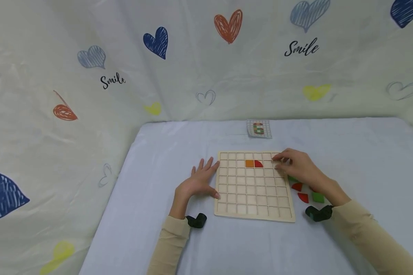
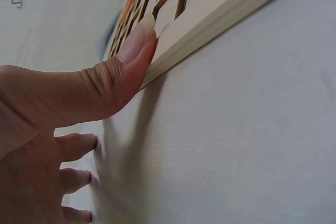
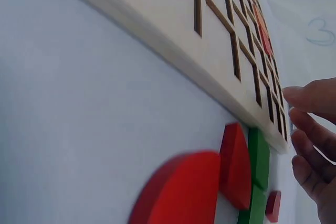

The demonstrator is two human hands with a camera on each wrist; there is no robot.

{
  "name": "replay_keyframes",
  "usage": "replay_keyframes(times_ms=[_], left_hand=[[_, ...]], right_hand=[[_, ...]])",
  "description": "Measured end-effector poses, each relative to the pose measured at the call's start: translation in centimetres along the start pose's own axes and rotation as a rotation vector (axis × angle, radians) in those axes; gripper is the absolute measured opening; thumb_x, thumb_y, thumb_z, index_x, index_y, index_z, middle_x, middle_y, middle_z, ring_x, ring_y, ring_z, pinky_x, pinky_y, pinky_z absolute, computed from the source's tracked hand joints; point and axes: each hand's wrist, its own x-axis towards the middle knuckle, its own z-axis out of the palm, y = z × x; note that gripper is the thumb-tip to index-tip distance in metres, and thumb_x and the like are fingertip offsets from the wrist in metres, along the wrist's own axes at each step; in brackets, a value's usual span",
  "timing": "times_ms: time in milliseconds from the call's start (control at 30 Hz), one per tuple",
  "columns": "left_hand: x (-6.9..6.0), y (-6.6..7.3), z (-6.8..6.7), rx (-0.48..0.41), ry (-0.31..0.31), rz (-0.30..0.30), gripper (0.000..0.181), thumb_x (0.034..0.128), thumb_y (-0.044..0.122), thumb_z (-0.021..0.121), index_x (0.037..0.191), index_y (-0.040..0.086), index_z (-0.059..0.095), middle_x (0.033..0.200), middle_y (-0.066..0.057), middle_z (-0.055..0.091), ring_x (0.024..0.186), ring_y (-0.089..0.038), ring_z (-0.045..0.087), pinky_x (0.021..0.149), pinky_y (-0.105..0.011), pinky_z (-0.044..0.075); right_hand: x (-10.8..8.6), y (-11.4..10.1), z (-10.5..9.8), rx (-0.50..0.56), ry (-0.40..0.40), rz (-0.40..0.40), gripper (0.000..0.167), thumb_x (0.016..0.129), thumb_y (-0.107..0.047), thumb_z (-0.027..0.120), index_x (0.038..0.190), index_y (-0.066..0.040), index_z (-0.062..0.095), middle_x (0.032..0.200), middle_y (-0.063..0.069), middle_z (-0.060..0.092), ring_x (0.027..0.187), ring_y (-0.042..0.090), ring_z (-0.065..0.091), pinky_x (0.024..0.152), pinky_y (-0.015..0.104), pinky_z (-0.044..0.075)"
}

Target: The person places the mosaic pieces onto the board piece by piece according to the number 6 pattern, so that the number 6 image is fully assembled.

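A wooden grid board (image 1: 254, 189) lies on the white cloth. An orange square (image 1: 249, 163) and a red quarter-circle piece (image 1: 258, 164) sit side by side in its second row. My left hand (image 1: 197, 183) is spread at the board's left edge, its thumb (image 2: 134, 45) touching the rim near a corner cell. Over the upper right corner hovers my right hand (image 1: 297, 165), fingers bent and thumb apart from them; no piece shows between them. Beneath and beside that hand lie red pieces (image 3: 184, 192) and green pieces (image 3: 259, 158), some partly hidden.
At the back of the table lies a small card (image 1: 259, 129) with a coloured grid pattern. Dark wrist mounts (image 1: 197, 220) sit by both sleeves. A curtain (image 1: 179, 76) printed with hearts hangs behind the table.
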Motion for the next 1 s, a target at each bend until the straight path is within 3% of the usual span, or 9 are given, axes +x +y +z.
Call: replay_keyframes(times_ms=[167,400,633,867,1000], left_hand=[[0.2,0.3,-0.1,0.01,-0.014,0.001,0.12,0.0764,0.032,0.092,0.167,0.017,0.015,0.174,-0.008,-0.002,0.159,-0.036,-0.012,0.126,-0.063,-0.003],[-0.1,0.4,-0.2,0.018,-0.024,-0.013,0.119,0.0772,0.032,0.091,0.167,0.017,0.014,0.174,-0.008,-0.002,0.159,-0.036,-0.012,0.126,-0.063,-0.003],[-0.3,0.3,-0.2,0.007,-0.021,-0.025,0.12,0.0762,0.031,0.092,0.167,0.018,0.015,0.174,-0.007,-0.001,0.159,-0.036,-0.012,0.126,-0.062,-0.003],[-0.2,0.2,-0.2,0.003,-0.017,-0.017,0.12,0.0755,0.031,0.093,0.167,0.017,0.016,0.174,-0.008,-0.001,0.159,-0.037,-0.012,0.126,-0.063,-0.003],[-0.1,0.2,-0.2,0.005,-0.016,-0.013,0.12,0.0755,0.031,0.093,0.167,0.018,0.015,0.174,-0.008,-0.001,0.159,-0.036,-0.012,0.126,-0.062,-0.003]], right_hand=[[-1.0,0.8,-0.7,-0.031,0.027,0.025,0.023,0.091,-0.006,0.073,0.114,-0.001,0.076,0.108,0.014,0.071,0.091,0.025,0.059,0.075,0.028,0.051],[-1.8,1.8,-1.2,-0.077,0.044,0.033,0.024,0.09,-0.008,0.076,0.113,0.0,0.076,0.108,0.016,0.071,0.091,0.027,0.06,0.077,0.035,0.055],[-2.2,2.7,-1.9,-0.09,0.047,0.084,0.025,0.09,-0.007,0.076,0.113,0.002,0.075,0.106,0.017,0.071,0.093,0.03,0.064,0.074,0.03,0.054],[-2.3,3.5,-2.1,-0.105,0.086,0.103,0.03,0.088,-0.009,0.079,0.114,0.006,0.072,0.108,0.025,0.068,0.094,0.037,0.064,0.075,0.043,0.057],[-2.3,3.7,-2.5,-0.11,0.063,0.131,0.035,0.089,-0.013,0.079,0.115,0.009,0.07,0.11,0.028,0.066,0.093,0.04,0.064,0.076,0.047,0.059]])
